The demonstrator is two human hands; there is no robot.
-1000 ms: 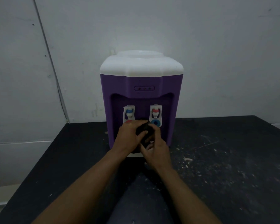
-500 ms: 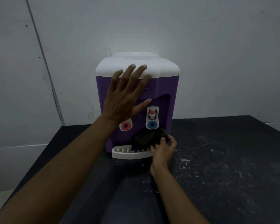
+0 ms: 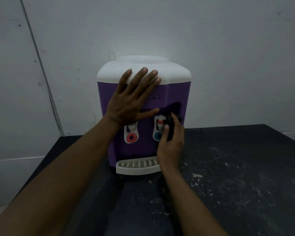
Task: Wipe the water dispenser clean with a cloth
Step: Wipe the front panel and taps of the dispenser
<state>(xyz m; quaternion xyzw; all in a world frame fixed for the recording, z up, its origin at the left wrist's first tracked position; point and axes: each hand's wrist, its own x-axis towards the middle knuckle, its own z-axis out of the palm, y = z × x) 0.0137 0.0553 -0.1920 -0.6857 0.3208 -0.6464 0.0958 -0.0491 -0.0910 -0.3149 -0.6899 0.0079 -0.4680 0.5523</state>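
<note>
Cloth (image 3: pixel 173 120), dark, pinched in right hand (image 3: pixel 171 145), just beside tap (image 3: pixel 160 123) right of frame centre. Left hand (image 3: pixel 131 101) flat, fingers spread, on purple water dispenser (image 3: pixel 175 92), tips on white lid (image 3: pixel 177 74). Dispenser sits on black table (image 3: pixel 245 184). Labels: red ring (image 3: pixel 131 137), blue ring (image 3: pixel 157 135); panel writing unreadable.

The water dispenser (image 3: pixel 175 92) stands upright toward the 12 o'clock side of the dark bench (image 3: pixel 228 167), its front facing 6 o'clock. Its body is purple under a white top (image 3: pixel 174 74). A dark recess in the front holds two white taps: the one at 9 o'clock has a red ring (image 3: pixel 131 137), the one at 3 o'clock a blue ring (image 3: pixel 158 135). A white slotted drip tray (image 3: pixel 136 166) juts out at the base. The cloth (image 3: pixel 169 120) is dark and bunched, pinched in the right hand (image 3: pixel 171 147), pressed into the recess just at 3 o'clock of the blue-ringed tap.
</note>
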